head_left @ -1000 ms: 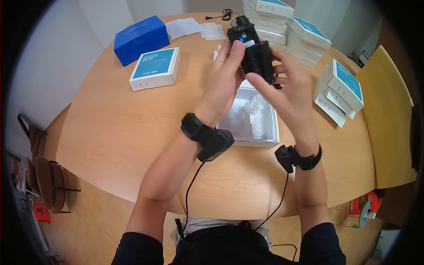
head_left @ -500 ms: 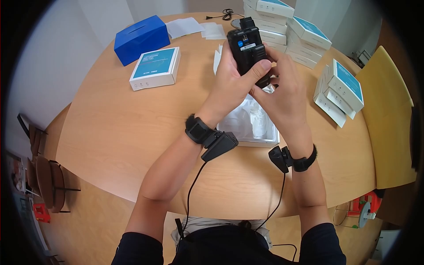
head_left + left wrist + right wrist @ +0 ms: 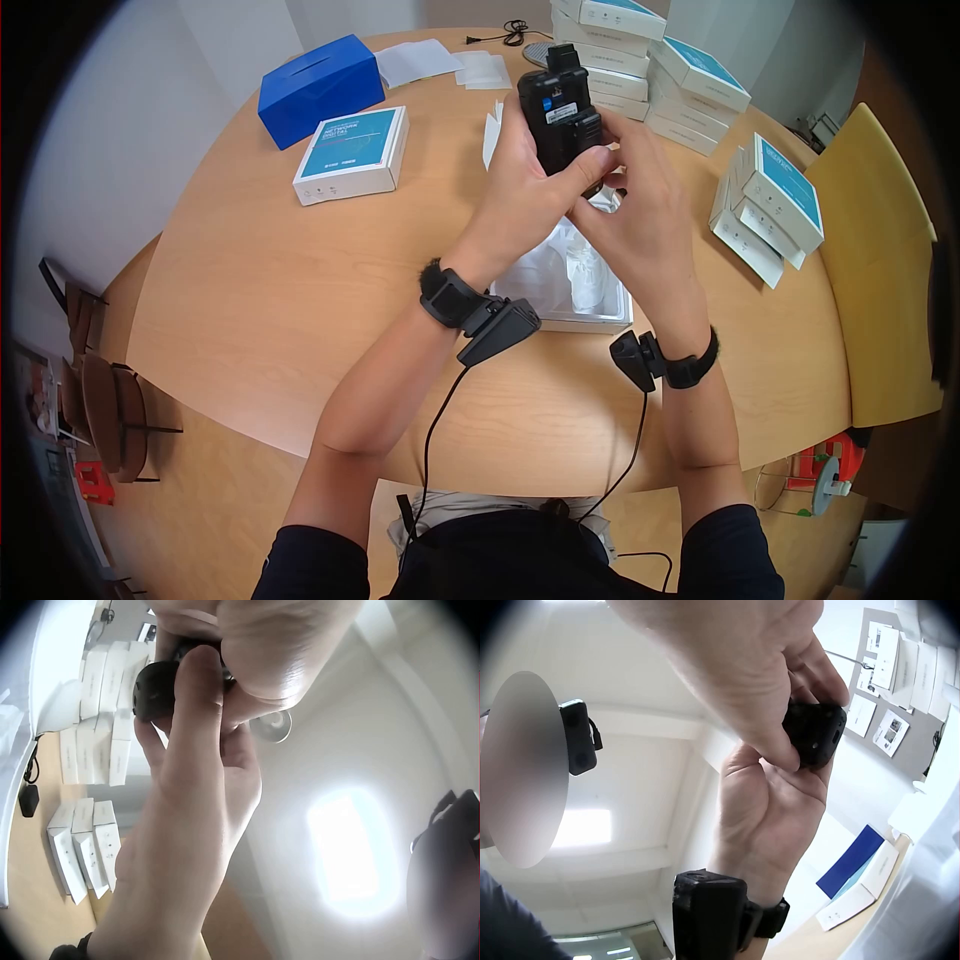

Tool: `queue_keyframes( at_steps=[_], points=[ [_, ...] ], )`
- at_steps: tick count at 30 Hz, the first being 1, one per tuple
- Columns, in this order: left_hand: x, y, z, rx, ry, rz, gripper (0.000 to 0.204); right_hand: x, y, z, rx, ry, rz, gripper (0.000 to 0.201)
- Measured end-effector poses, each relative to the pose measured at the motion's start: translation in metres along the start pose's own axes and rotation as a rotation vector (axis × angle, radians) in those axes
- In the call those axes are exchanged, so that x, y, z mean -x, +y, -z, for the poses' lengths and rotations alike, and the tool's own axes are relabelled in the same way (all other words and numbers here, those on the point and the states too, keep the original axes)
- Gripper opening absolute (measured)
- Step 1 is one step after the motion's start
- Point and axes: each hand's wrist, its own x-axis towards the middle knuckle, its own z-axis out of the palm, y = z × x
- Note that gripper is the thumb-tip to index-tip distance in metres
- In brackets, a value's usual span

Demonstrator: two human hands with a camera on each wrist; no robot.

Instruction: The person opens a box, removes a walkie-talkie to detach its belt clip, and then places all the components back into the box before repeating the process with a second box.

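Lone teal-topped box [image 3: 350,158], top: NETWORK in pale capitals, the line beneath it apparently DIGITAL; finer lines lower down too small to read
Lone teal-topped box, near side: a row of three small icons, captions not legible
Black handheld device [image 3: 556,122]: a blue mark [image 3: 547,103] and a white label [image 3: 563,113] with dark print, wording not legible
Tall stack of boxes [image 3: 612,62]: a short line of grey print on the sides, not legible
Right-hand boxes [image 3: 783,190]: pale lettering on the teal top, small icons on the side, wording not legible
Printed sheets [image 3: 890,733], right wrist view: pictures and text, too small to read
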Motion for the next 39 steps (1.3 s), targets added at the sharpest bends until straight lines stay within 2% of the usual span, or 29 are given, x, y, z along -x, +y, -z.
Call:
queue_keyframes(
  at_steps=[7, 9, 12, 15, 22, 29, 34, 37, 39],
  points=[
    [-0.001, 0.010, 0.004, 0.152, 0.080, 0.133, 0.044, 0.000, 0.002, 0.002, -0.019, -0.020, -0.004, 0.063],
    [0.000, 0.012, 0.009, 0.217, 0.077, 0.186, 0.050, 0.000, 0.001, 0.003, -0.024, -0.018, -0.002, 0.064],
    [-0.002, 0.016, 0.011, 0.200, 0.087, 0.178, 0.061, -0.001, -0.002, 0.011, -0.026, -0.100, -0.042, 0.062],
    [-0.009, 0.017, 0.019, 0.306, 0.168, 0.136, 0.059, -0.003, 0.000, 0.022, -0.148, -0.183, -0.138, 0.059],
    [-0.012, 0.024, 0.029, 0.479, 0.200, 0.133, 0.057, -0.011, 0.001, 0.043, -0.305, -0.137, -0.342, 0.058],
    [-0.009, 0.019, 0.017, 0.439, 0.160, 0.164, 0.059, -0.011, -0.002, 0.028, -0.265, -0.067, -0.106, 0.059],
    [0.000, 0.013, -0.005, 0.325, 0.087, 0.180, 0.059, -0.005, -0.005, 0.014, -0.070, -0.048, -0.021, 0.069],
    [0.003, 0.013, -0.013, 0.197, 0.117, 0.083, 0.052, -0.002, -0.004, 0.008, 0.016, -0.001, 0.029, 0.072],
    [0.003, 0.007, -0.012, 0.175, 0.097, 0.000, 0.062, -0.001, -0.002, 0.004, 0.035, 0.017, 0.050, 0.072]
  ],
)
